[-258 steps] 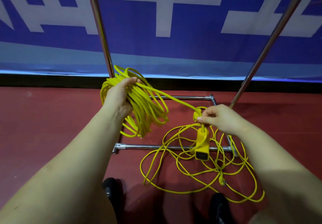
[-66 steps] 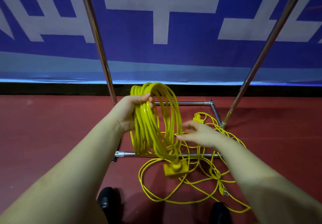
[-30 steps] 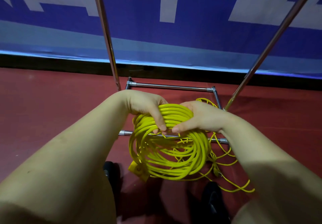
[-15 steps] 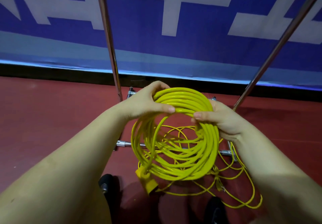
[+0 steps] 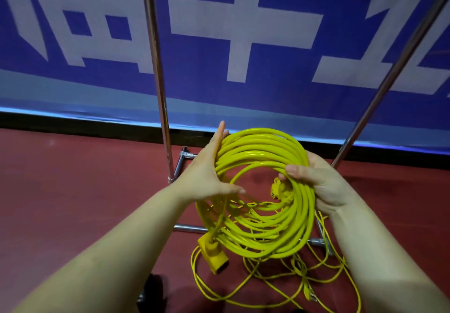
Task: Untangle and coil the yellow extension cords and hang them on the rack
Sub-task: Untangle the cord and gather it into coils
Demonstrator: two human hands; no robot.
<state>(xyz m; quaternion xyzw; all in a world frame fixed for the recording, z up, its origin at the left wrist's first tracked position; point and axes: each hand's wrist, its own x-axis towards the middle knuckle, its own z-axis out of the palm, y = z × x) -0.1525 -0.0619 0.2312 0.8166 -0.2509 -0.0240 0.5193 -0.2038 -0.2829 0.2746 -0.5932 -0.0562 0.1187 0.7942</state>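
Since half a second ago, the person's left hand (image 5: 207, 178) has let go of its curled hold and now lies flat against the left outer side of the coiled yellow cord (image 5: 263, 191), fingers straight and together, thumb spread toward the middle of the loops. To its left, a chrome rack upright (image 5: 158, 81) rises from the red floor (image 5: 73, 203) in front of a blue banner with white shapes (image 5: 243, 32). The coil is held up in the air between both hands, over the rack's base bars (image 5: 187, 228). A yellow socket block (image 5: 214, 255) dangles from its lower left edge, and a yellow plug (image 5: 280, 191) sits inside the ring near the right. On the right, the right hand (image 5: 319, 186) grips the coil's side, fingers curled around the bundled strands and thumb laid across the front. Below, a second, thinner yellow cord (image 5: 316, 281) lies loose and tangled on the floor. A slanted chrome pole (image 5: 394, 69) stands at the far right.
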